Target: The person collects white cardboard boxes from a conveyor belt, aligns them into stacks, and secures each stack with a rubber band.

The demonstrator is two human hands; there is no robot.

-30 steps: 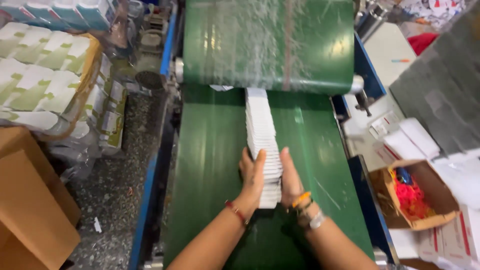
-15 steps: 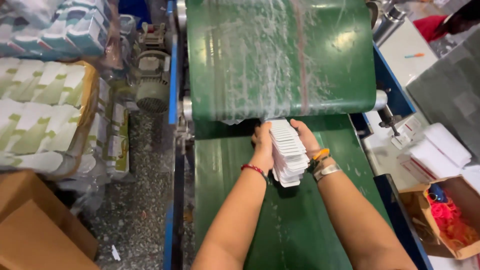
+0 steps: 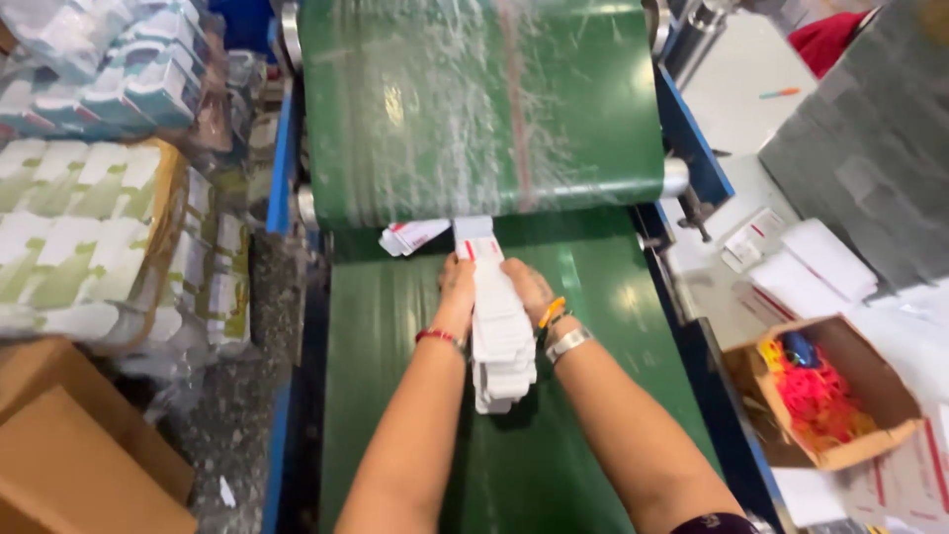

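A row of flat white folded cartons (image 3: pixel 501 336) lies overlapped along the middle of a green conveyor belt (image 3: pixel 395 396). My left hand (image 3: pixel 457 282) presses against the row's left side and my right hand (image 3: pixel 527 287) against its right side, both near the far end where the cartons come out from under a green roller belt (image 3: pixel 474 109). One loose white carton with red marks (image 3: pixel 410 237) lies askew at the roller's left edge.
Wrapped bundles of white and green packs (image 3: pixel 89 237) are stacked at the left, with brown cardboard boxes (image 3: pixel 69 445) below them. At the right, an open box of red and yellow bands (image 3: pixel 816 391) sits by white paper stacks (image 3: pixel 811 262). Blue frame rails edge the belt.
My hands have slid forward along the belt, squeezing the spread row of cartons into a tighter stack close to the roller. The view has moved in closer.
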